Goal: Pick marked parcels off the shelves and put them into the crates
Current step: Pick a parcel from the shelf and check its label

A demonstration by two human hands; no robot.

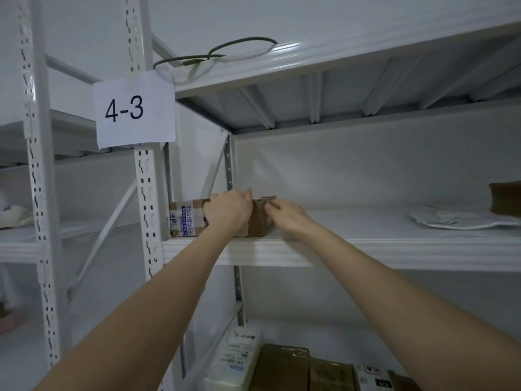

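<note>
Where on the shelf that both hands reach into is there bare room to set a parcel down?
The shelf is bare in its middle, between the right hand at the cardboard box and the white mailer bag. Its left end is crowded: the box and the left hand fill it. Below, parcels stand packed side by side.

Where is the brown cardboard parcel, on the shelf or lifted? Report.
Resting, not lifted: the brown cardboard parcel lies flat on the white metal shelf, left hand and right hand holding it.
</note>
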